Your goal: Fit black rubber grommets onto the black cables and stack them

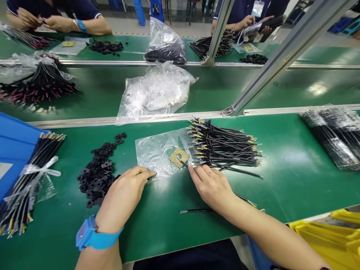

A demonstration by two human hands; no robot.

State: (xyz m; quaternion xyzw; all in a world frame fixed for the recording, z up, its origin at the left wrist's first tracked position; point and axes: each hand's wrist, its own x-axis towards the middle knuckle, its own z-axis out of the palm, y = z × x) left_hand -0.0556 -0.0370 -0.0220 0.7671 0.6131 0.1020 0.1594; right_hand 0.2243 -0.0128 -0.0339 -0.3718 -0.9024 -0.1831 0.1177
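Head view, looking down on a green workbench with an aluminium rail along its far edge. Left hand, with a blue wristband at the wrist: fingers close together and slightly curled, fingertips at the edge of a clear plastic bag, with no telling whether pinching it or only touching it. Right hand: fingers close together and angled forward, lying on black cables beside the bag's mouth, any pinch impossible to tell. Cables in a loose heap just right of the bag and partly over it, stripped yellow and blue wire ends showing at both sides. Inside the bag, a tan square pad beside a green patch, a cable end lying against it. Just below the right hand, a single loose cable. Left of the left hand, a scattered pile of black rubber grommets, then a tied cable bundle against a blue bin. Far right, bagged cable bundles; lower right, a yellow bin. Beyond the rail, two co-workers' hands at a further bench, apart from the person's own
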